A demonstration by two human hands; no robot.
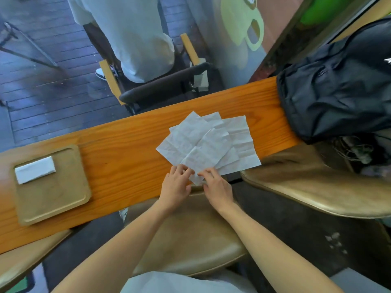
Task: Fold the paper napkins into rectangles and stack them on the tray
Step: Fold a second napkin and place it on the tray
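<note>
Head view: one folded napkin point(35, 169) lies on the tray point(63, 199); several unfolded napkins point(207, 142) remain fanned on the desk point(127, 149). Left hand point(176, 185) and right hand point(215, 185) fingers pinch the top sheet's near corner.

A café: narrow wooden counter point(127, 140) at a window, cushioned stools point(190, 240), serving tray point(53, 199)

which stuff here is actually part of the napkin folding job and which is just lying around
Part of the job:
- unfolded napkins, fanned out on the counter
- folded napkin, lying on the tray
- tray
- left hand and right hand, fingers on the near corner of the top napkin

Just lying about:
- black backpack at the counter's right end
- stool seats
</note>
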